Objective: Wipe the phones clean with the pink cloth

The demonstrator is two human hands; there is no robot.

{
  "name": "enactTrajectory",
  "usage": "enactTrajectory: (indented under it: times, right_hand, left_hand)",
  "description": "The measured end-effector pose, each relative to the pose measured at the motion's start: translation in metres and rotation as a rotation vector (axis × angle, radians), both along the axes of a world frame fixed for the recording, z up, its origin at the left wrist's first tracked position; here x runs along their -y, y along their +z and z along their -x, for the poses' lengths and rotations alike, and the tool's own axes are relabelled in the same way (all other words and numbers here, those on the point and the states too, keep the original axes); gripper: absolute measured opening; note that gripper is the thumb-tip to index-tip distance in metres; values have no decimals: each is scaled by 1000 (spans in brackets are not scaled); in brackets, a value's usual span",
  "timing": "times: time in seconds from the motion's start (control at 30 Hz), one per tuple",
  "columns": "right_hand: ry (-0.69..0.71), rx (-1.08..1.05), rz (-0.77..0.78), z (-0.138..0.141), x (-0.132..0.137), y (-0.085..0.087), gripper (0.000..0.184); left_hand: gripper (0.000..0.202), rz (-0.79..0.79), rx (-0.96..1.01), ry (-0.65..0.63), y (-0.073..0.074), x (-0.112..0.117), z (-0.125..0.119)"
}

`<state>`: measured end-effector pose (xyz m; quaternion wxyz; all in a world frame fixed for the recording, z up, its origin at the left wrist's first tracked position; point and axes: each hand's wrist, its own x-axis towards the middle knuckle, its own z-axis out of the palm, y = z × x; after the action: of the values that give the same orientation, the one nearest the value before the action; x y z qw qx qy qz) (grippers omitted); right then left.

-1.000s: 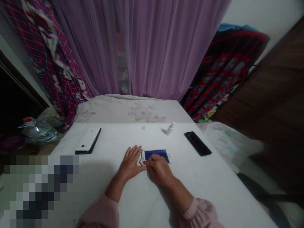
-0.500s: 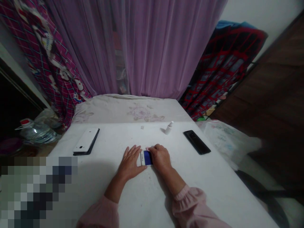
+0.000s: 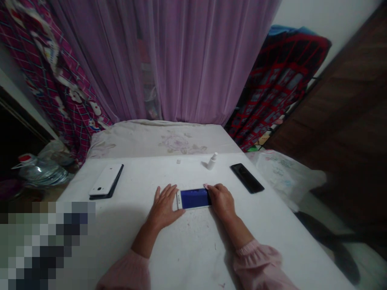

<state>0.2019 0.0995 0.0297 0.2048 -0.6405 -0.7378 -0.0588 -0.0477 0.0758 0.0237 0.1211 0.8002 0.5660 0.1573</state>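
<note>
A white phone point(image 3: 195, 198) with a blue-tinted screen lies face up and sideways on the white-covered table. My left hand point(image 3: 163, 207) steadies its left end, thumb at the near edge and fingers at the far edge. On the phone's right end rests my right hand point(image 3: 223, 202), its fingers curled and pinched on a small pinkish-white piece of cloth or tissue point(image 3: 206, 186). Most of that piece is hidden under the fingers. The phone's right end is covered by the same hand.
A small white bottle point(image 3: 212, 161) stands beyond the phone. A black phone point(image 3: 247, 178) lies at the right, and a white phone point(image 3: 105, 180) rests on a dark one at the left. A tiny pale square point(image 3: 178, 161) lies farther back. Purple curtains point(image 3: 187, 60) hang behind.
My right hand has slid rightward along the phone with the small piece, uncovering more of the screen. My left hand keeps its place at the left end.
</note>
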Motion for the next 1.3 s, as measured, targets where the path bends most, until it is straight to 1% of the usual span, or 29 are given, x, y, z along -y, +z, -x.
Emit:
enactTrajectory:
  times: [0.1, 0.23, 0.37, 0.5, 0.67, 0.87, 0.97, 1.03, 1.13, 1.2, 1.23, 1.3]
  right_hand:
    - [22, -31, -45, -3, 12, -6, 30]
    - [102, -65, -107, -13, 31, -16, 31]
    - [173, -76, -107, -14, 43, -15, 31]
    - [278, -67, -106, 3, 44, -7, 26]
    - [427, -127, -114, 33, 41, -1, 20]
    - [539, -130, -114, 67, 39, 0, 18]
    - [556, -161, -94, 78, 39, 1, 20]
    - [557, -225, -71, 79, 39, 0, 20]
    - [570, -401, -33, 73, 39, -3, 23]
    - [558, -475, -32, 66, 39, -4, 26]
    - [540, -469, -38, 63, 40, -5, 26]
    - [493, -389, -49, 58, 42, -5, 24]
  left_hand:
    - [65, 7, -14, -1, 0, 0, 0]
    - [65, -10, -15, -4, -2, 1, 0]
    - [67, -4, 1, -32, -5, -2, 2]
    - [73, 71, -4, -83, -6, -7, 10]
    - [71, 170, -10, -160, -2, -12, 20]
    - [70, 177, 7, -167, -1, -12, 20]
    - [69, 176, 4, -173, 0, -11, 19]
    - [69, 177, -6, -165, 1, -11, 18]
    - [69, 163, -22, -143, 1, -10, 16]
    - [73, 151, -30, -127, 0, -9, 14]
    - [77, 144, -29, -119, -1, -9, 14]
    - [84, 127, -21, -114, -4, -9, 13]
